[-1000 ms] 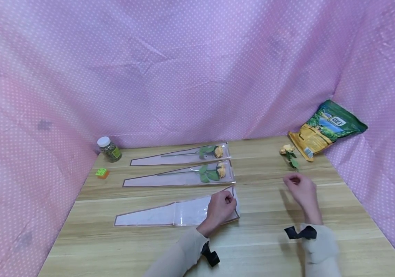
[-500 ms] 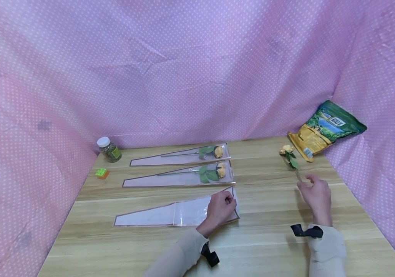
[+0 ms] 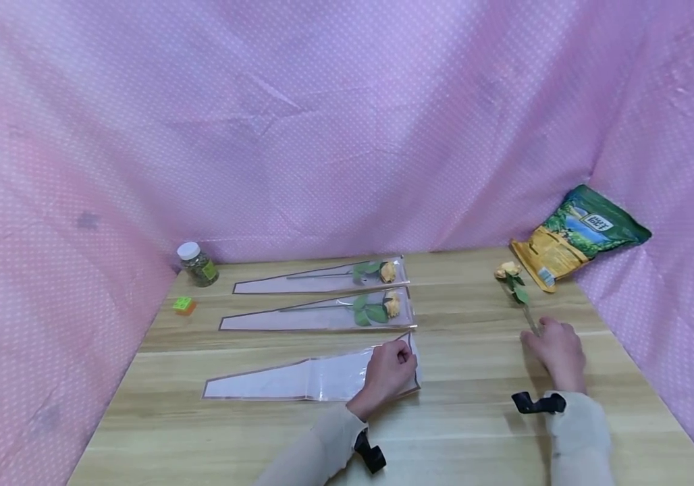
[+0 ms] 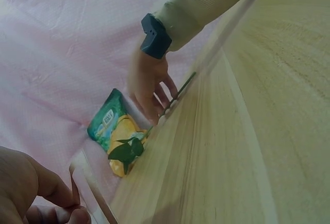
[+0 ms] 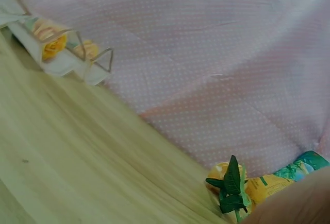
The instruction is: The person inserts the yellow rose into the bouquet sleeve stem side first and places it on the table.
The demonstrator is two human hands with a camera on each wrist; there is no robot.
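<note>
My left hand (image 3: 388, 368) pinches the wide end of an unfilled clear flower sleeve (image 3: 274, 381) with a brown border, lying nearest me. In the left wrist view, thumb and finger meet at the sleeve's edge. Over on the right, my right hand (image 3: 556, 351) is at the lower stem of a pale yellow rose (image 3: 520, 295), fingertips around the stem close to the tabletop. The bloom points away from me, and green leaves (image 5: 233, 180) show in the right wrist view. The right fingers are mostly hidden there.
Two more sleeves, a far one (image 3: 262, 286) and a middle one (image 3: 256, 322), each hold a yellow rose. A green and yellow snack bag (image 3: 578, 236) leans at the back right. A white-lidded jar (image 3: 198, 264) and a small toy block (image 3: 184, 306) stand left.
My right hand has moved right and down along the rose's stem, its fingers closing in on it. The left hand stays on the sleeve. The head view has tilted slightly.
</note>
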